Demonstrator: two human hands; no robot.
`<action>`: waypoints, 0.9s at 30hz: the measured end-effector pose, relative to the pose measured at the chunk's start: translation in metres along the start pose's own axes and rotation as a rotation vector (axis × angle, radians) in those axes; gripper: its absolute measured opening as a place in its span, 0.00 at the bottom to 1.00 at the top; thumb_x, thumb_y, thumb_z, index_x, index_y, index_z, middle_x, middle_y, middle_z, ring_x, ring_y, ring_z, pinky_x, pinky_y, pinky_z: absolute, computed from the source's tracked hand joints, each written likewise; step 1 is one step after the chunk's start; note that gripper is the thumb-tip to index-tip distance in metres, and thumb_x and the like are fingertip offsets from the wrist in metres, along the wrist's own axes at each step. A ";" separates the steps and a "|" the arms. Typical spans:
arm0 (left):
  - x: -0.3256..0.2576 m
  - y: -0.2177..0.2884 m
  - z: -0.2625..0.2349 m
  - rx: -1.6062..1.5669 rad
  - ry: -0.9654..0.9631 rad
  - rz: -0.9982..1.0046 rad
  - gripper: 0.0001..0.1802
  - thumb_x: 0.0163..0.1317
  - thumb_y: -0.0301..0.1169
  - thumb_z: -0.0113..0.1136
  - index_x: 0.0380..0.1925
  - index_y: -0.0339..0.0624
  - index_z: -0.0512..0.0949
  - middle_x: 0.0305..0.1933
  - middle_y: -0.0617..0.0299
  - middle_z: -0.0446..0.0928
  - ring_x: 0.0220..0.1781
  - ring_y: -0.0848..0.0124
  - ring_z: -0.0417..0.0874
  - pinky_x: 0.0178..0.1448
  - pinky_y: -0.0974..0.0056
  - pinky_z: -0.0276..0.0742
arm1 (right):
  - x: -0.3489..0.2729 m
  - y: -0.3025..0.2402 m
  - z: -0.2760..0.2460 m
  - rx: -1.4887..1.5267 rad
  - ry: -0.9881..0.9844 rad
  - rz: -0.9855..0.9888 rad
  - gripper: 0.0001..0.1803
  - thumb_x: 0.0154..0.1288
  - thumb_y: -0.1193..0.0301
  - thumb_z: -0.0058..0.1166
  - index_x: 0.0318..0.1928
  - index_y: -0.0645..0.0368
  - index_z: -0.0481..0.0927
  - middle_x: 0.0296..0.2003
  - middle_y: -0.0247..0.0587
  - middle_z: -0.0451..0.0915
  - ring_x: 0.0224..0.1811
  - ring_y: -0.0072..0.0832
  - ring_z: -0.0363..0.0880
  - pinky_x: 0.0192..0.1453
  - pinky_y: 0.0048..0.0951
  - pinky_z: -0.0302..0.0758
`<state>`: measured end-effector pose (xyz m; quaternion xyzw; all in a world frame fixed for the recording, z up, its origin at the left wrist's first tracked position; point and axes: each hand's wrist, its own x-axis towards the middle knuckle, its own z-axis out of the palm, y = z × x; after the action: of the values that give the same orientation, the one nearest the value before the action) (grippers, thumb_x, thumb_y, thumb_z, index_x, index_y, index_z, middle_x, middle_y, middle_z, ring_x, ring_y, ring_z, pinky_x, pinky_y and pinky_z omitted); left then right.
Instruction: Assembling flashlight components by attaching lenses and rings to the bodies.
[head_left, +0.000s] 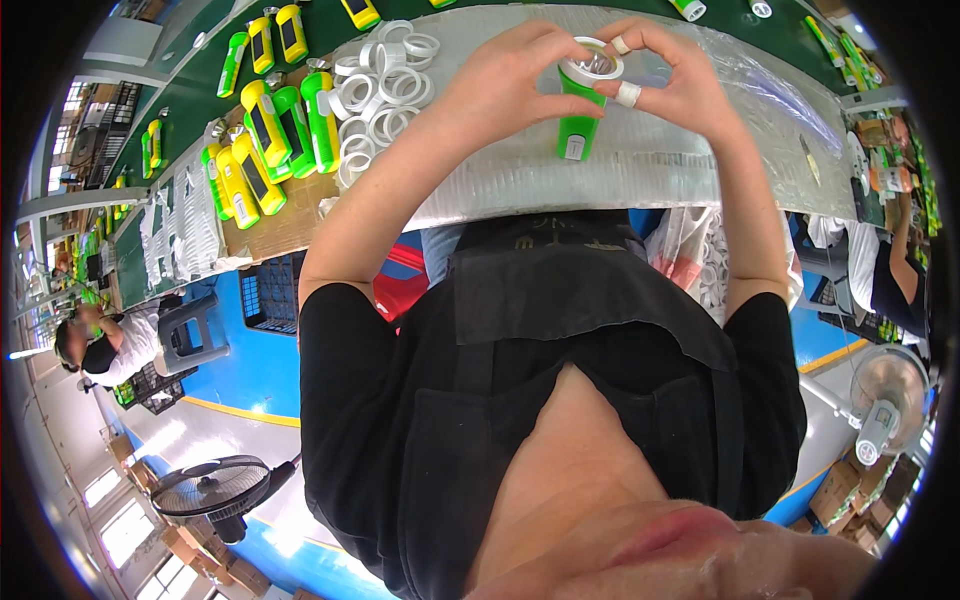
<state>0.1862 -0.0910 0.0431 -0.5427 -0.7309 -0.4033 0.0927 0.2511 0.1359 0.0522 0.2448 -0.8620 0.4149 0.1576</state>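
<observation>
A green flashlight (577, 128) stands on the plastic-covered table (480, 180) in front of me, its head toward the far side. A white ring (575, 72) sits around its shiny reflector head. From the left, my left hand (515, 78) curls about the head, forefinger at the ring and thumb against the green body. On the other side my right hand (685, 88) closes in, with white tape on its forefinger and thumb, the tips at the ring's edge. Left of my left hand lies a pile of loose white rings (385, 85).
Several green and yellow flashlights (265, 140) lie on cardboard at the left. A pen-like cutter (808, 160) lies on the right of the table. White rings fill a bag (710, 260) below the table edge. Fans (222, 490) and other people (125, 345) are around.
</observation>
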 end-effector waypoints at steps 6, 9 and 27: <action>0.001 0.001 0.023 -0.088 0.005 -0.084 0.23 0.48 0.36 0.76 0.41 0.47 0.75 0.40 0.65 0.81 0.37 0.66 0.81 0.41 0.64 0.78 | 0.042 -0.042 -0.040 -0.229 -0.503 -0.130 0.20 0.60 0.63 0.64 0.47 0.62 0.76 0.35 0.47 0.76 0.36 0.41 0.78 0.38 0.36 0.73; 0.004 0.002 0.025 -0.089 0.014 -0.092 0.23 0.47 0.37 0.77 0.40 0.46 0.75 0.38 0.66 0.82 0.34 0.67 0.81 0.39 0.65 0.78 | 0.048 -0.048 -0.040 -0.270 -0.621 -0.012 0.18 0.59 0.63 0.64 0.40 0.64 0.75 0.32 0.46 0.75 0.33 0.41 0.77 0.35 0.36 0.72; 0.010 0.005 0.035 -0.106 0.104 -0.066 0.23 0.46 0.37 0.76 0.41 0.46 0.76 0.34 0.55 0.79 0.36 0.55 0.81 0.39 0.57 0.77 | 0.035 -0.036 -0.031 -0.133 -0.416 0.027 0.37 0.54 0.38 0.59 0.35 0.67 0.77 0.29 0.54 0.80 0.32 0.48 0.80 0.35 0.44 0.74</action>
<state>0.1973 -0.0592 0.0277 -0.5007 -0.7203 -0.4718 0.0881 0.2437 0.1311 0.1111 0.3027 -0.9047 0.2995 -0.0134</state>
